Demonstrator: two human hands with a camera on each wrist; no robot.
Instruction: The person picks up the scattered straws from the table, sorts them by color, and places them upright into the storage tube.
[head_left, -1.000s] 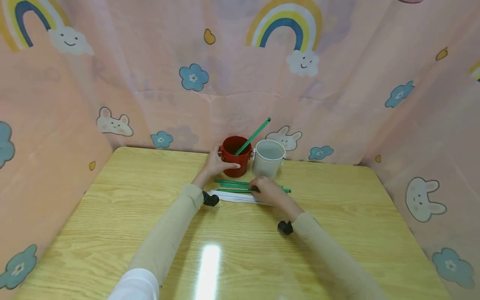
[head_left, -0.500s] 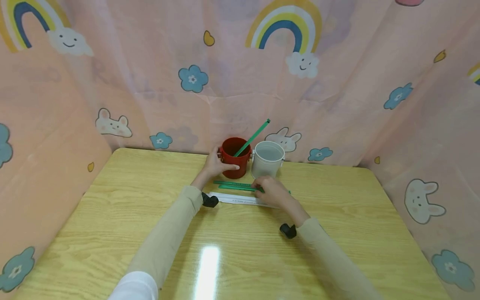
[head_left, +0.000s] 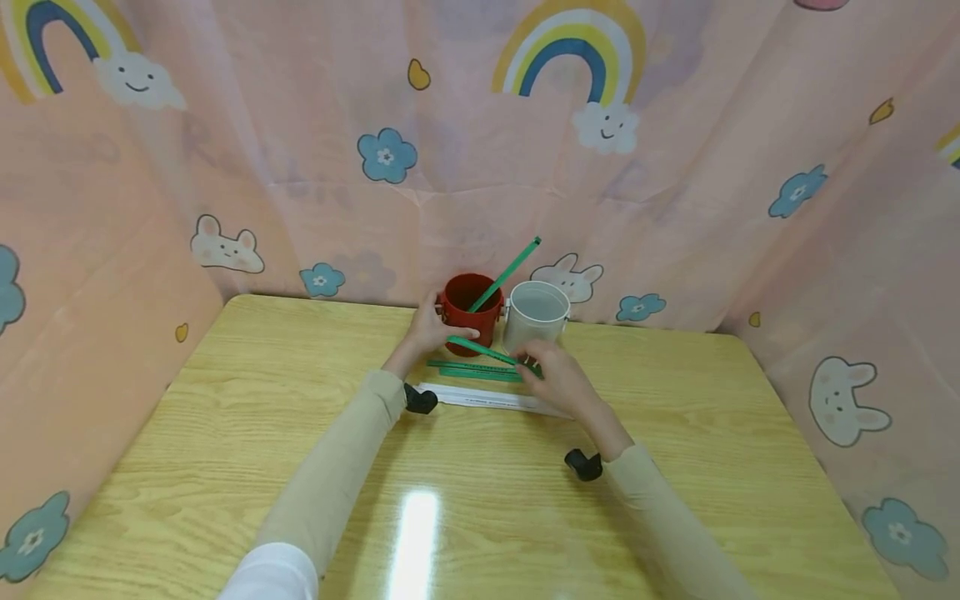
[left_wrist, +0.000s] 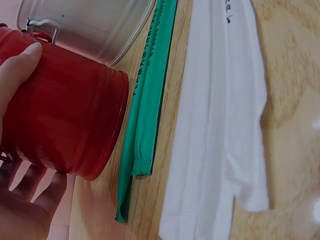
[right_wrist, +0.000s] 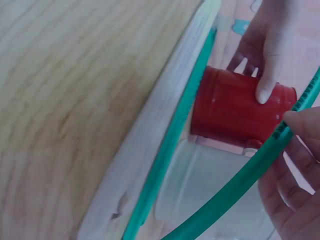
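Note:
My left hand (head_left: pixel 429 329) grips the small red bucket (head_left: pixel 485 327) from its left side, thumb across the front and fingers behind. One green-wrapped straw (head_left: pixel 512 270) leans inside it, its end sticking up to the right. My right hand (head_left: pixel 557 379) pinches another green-wrapped straw (right_wrist: pixel 240 187) between thumb and fingers. That straw is raised over the table, its far end overlapping the red bucket's front in the head view. Below the buckets lie more green-wrapped straws (left_wrist: pixel 150 100), side by side, with white-wrapped straws (left_wrist: pixel 210 110) nearer to me.
A white bucket (head_left: pixel 534 321) stands right beside the red one, to its right. Both are near the back edge of the wooden table (head_left: pixel 337 500). Behind the table hangs a pink printed curtain (head_left: pixel 450 200).
My right hand has picked one green-wrapped straw up from the row and lifted it, tilting its left end toward the red bucket. My left hand has stayed on the bucket.

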